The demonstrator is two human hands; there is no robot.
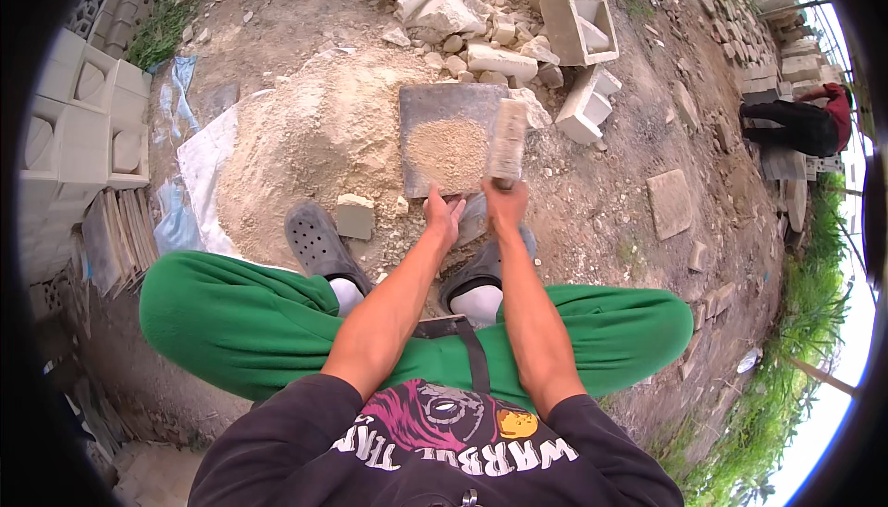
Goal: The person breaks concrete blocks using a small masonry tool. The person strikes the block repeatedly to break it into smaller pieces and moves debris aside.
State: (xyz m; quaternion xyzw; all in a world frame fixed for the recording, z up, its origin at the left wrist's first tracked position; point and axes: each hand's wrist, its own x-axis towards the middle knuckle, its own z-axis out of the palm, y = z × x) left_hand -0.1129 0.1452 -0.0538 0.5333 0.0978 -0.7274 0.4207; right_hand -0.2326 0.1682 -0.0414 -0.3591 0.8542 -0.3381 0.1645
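A grey square slab (424, 105) lies on the ground in front of my feet, with a patch of crushed sandy powder (448, 151) on its middle. My right hand (505, 204) grips the handle of a dusty block-headed mallet (508, 140), whose head rests over the slab's right side. My left hand (442, 215) sits at the slab's near edge, fingers bent against it, holding nothing that I can see. I am seated, green trousers spread, dark clogs (316, 239) on both feet.
A sand heap (296, 142) on white sheeting lies left of the slab. Broken stone and hollow concrete blocks (578, 26) pile up behind it. More moulded blocks (79, 109) stack at the left. A person in red (814, 118) bends at the far right.
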